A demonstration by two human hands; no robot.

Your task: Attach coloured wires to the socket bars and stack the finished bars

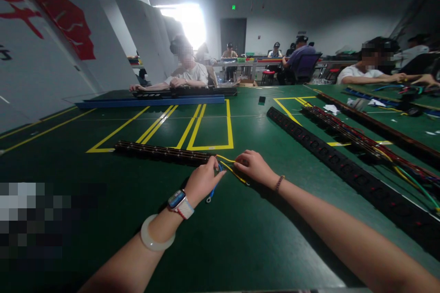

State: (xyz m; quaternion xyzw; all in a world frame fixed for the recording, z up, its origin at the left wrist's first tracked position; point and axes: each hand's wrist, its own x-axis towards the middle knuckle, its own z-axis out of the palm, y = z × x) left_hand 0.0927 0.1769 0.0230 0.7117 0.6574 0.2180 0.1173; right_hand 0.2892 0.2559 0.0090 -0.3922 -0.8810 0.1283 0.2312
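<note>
A long dark strip [161, 151] with thin wires along its top lies on the green table, and yellow and blue leads come out of its right end. At that end my left hand [202, 179] is closed, with the blue wire [215, 187] passing between thumb and forefinger. A ring terminal [208, 200] tips this wire below the hand. Just to the right, my right hand [256, 168] pinches a yellow wire [226, 159]; its fingertips are partly hidden. Another yellow wire [237, 176] runs between the hands to a bare-looking end on the tabletop.
To my right lies a long black socket strip [330, 153], then a strip bundled with coloured wires [357, 135]. A blue rail [147, 100] crosses the far side before a seated person [189, 73]. Another person [364, 73] works at the far right. Yellow tape [230, 123] marks the green table.
</note>
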